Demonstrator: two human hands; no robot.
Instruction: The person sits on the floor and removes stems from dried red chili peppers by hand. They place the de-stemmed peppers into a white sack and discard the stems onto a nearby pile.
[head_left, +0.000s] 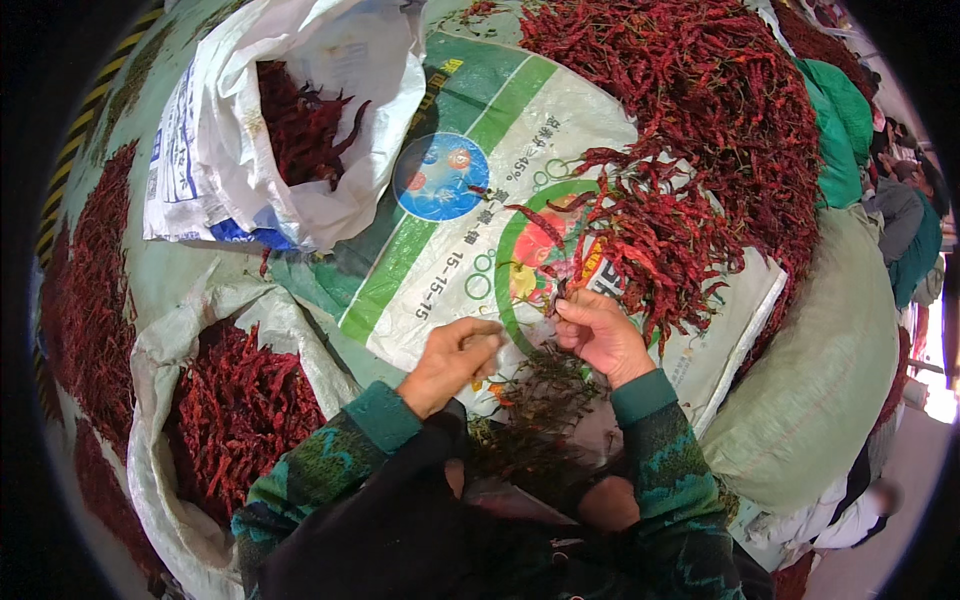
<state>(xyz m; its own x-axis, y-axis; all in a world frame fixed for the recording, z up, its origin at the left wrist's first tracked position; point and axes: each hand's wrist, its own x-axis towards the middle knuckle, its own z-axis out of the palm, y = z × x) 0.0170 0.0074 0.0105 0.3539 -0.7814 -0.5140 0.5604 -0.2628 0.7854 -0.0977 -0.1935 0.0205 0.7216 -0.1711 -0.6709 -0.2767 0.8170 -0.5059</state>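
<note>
My right hand pinches a dark dried chili pepper between thumb and fingers, above a printed woven plastic sack laid flat. My left hand hovers to its left with curled fingers. Its fingertips are blurred, so whether they hold anything is unclear. Just beyond my right hand, a loose heap of dried red chilies lies on the flat sack. A pile of chili stems with a few orange-red bits is gathered below my hands, close to my body.
At the left stand two open sacks, a white one and a whitish one, both holding red chilies. A large chili mound rises at the far right. Beside it lies a full pale green sack. Other people sit at the right edge.
</note>
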